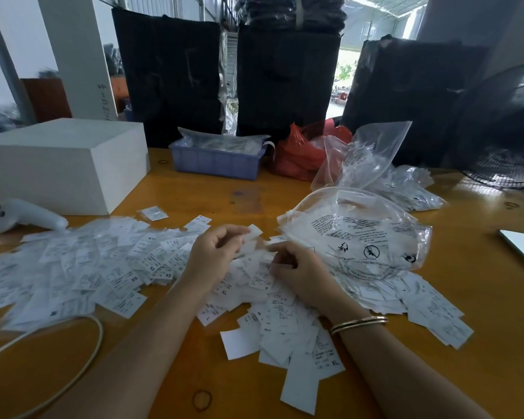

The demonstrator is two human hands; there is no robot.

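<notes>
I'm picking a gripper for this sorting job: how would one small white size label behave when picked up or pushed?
Probably very light and floppy: the label pinched by the left hand looks paper-thin. Pushed, it would likely slide on the glossy table and drag neighbours, since the pile lies in loose overlapping layers.

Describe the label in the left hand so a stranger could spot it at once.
Start at the wooden table strewn with small white labels, and find the left hand near its middle, left of the clear printed bag. The label sticks out from that hand toward the bag. Its neighbours lie flat; this one is raised off the pile, pinched in the grip.
</notes>
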